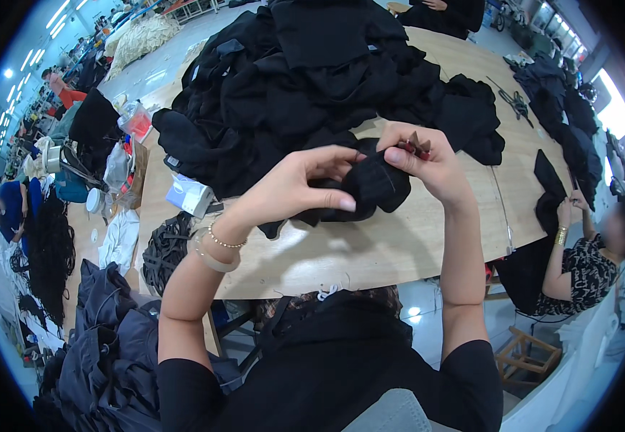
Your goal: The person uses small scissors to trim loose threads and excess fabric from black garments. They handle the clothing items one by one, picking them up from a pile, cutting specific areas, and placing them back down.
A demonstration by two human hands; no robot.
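Above the near part of the table, a bunched piece of black garment (378, 181) hangs between my two hands. My left hand (311, 180) curls round its left side, thumb below and fingers above, partly hidden by the cloth. At the upper right edge of the cloth, my right hand (424, 160) pinches it between thumb and fingers. Tucked in that same hand is a small pair of thread snips (417, 146) with red on it, the blades pointing up and away from the cloth. Just behind lies a big heap of black garments (276, 86).
A tissue pack (188, 196) and a coil of dark cords (166, 252) lie left on the wooden table (312, 263). Scissors (515, 102) rest at far right. Dark clothes (110, 338) pile up at lower left. A co-worker (579, 266) sits at the right, handling black cloth.
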